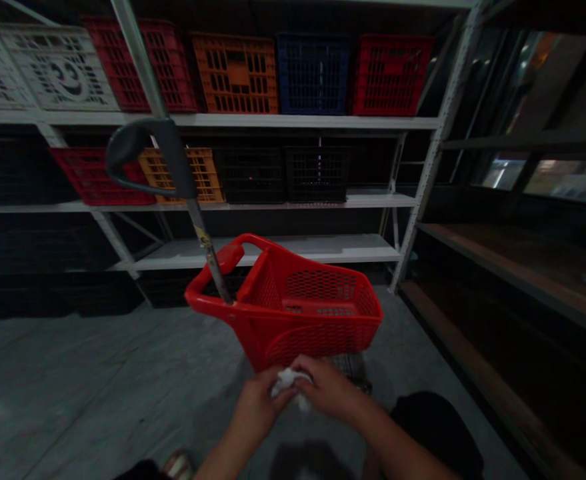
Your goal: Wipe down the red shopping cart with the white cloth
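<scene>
L hand (259, 403) & R hand (329, 388) clench a crumpled white tissue (289, 385) (could be cloth, can't tell) between them, just by the near end of a red wheeled basket (297, 313); its black pull handle (147, 150) tilts up; metal shelves (283, 121) w/ plastic crates (235, 73) ahead.

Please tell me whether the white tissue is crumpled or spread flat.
Crumpled: the white tissue is bunched into a wad between the left hand and right hand.
</scene>
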`<move>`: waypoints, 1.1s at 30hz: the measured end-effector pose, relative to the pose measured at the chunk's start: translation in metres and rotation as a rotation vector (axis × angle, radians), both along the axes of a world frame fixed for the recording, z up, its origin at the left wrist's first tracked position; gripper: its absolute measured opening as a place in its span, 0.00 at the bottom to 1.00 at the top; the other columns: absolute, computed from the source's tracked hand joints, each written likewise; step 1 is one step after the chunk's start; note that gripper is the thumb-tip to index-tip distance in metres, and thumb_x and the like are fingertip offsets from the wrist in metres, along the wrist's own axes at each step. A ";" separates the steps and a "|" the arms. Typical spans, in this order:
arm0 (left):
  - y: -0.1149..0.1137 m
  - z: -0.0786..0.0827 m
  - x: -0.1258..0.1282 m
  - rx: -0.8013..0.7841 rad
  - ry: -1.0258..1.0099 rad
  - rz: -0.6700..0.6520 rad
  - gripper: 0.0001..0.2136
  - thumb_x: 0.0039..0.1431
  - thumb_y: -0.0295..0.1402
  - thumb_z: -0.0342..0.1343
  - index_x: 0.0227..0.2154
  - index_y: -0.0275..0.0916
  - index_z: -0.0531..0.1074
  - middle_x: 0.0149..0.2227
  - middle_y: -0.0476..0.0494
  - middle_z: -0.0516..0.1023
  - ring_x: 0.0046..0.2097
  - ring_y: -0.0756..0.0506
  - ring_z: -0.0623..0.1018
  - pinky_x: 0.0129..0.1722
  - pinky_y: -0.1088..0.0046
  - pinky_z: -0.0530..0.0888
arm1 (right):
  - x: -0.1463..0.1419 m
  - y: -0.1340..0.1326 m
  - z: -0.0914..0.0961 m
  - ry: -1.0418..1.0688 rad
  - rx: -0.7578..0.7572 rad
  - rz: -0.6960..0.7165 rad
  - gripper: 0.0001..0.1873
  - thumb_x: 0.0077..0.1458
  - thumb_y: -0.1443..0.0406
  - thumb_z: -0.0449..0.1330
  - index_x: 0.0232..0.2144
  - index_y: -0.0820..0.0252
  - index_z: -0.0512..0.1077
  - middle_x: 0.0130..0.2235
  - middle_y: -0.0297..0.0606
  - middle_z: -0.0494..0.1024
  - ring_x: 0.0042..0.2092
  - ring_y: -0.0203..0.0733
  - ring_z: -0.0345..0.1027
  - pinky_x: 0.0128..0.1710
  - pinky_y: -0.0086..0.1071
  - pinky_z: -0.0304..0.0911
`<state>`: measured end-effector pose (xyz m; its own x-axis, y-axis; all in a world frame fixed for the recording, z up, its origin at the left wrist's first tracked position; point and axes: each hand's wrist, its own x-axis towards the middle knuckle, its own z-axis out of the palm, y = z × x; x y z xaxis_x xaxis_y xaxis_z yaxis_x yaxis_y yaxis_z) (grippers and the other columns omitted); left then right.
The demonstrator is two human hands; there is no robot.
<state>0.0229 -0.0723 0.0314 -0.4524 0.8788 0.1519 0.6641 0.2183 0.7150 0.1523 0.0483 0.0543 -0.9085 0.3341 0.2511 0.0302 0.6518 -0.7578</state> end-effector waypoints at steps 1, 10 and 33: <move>-0.001 0.001 -0.002 -0.016 -0.019 0.024 0.09 0.49 0.40 0.54 0.32 0.44 0.74 0.33 0.45 0.79 0.36 0.44 0.77 0.37 0.70 0.73 | 0.000 0.007 0.004 0.010 -0.031 0.020 0.12 0.52 0.70 0.54 0.39 0.55 0.69 0.36 0.32 0.77 0.37 0.37 0.71 0.36 0.26 0.62; -0.005 -0.008 0.006 -0.059 -0.008 0.089 0.10 0.50 0.40 0.51 0.29 0.42 0.74 0.30 0.45 0.80 0.32 0.45 0.77 0.33 0.74 0.70 | -0.009 0.066 0.089 0.438 0.473 -0.247 0.08 0.47 0.65 0.61 0.19 0.60 0.69 0.53 0.39 0.64 0.57 0.48 0.54 0.57 0.49 0.43; 0.008 -0.010 0.023 -0.167 0.062 0.166 0.11 0.49 0.41 0.51 0.24 0.38 0.72 0.25 0.47 0.77 0.28 0.49 0.74 0.28 0.76 0.62 | -0.095 0.108 0.100 0.396 0.724 -0.200 0.05 0.44 0.64 0.61 0.20 0.60 0.72 0.64 0.26 0.25 0.65 0.51 0.20 0.57 0.57 0.21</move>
<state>0.0458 -0.0645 0.0212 -0.5872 0.8084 0.0423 0.6507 0.4402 0.6187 0.0575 0.1561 0.1539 -0.6491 0.1132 0.7523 0.0171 0.9908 -0.1343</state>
